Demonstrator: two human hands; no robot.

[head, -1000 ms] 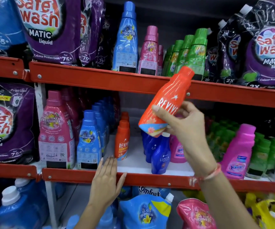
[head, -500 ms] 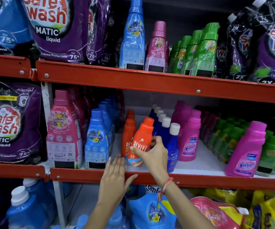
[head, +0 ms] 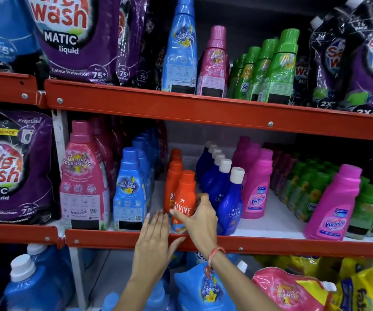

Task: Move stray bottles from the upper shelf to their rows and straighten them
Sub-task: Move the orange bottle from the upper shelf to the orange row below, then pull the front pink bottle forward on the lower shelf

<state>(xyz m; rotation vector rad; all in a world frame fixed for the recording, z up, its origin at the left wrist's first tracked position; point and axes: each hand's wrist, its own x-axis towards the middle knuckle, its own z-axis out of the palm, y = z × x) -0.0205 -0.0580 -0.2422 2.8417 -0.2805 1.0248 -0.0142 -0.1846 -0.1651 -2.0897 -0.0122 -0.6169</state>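
Red shelves (head: 203, 110) span the frame, purple pouches (head: 75, 39) at upper left. On the middle shelf stand rows of bottles — pink, blue, orange, dark blue, green. At lower centre the right hand (head: 200, 217) has its grip closed around the Revive bottle (head: 183, 202), upright at the front of the orange row (head: 174, 176). The left hand (head: 155, 245) lies flat and open against the shelf edge — holding nothing.
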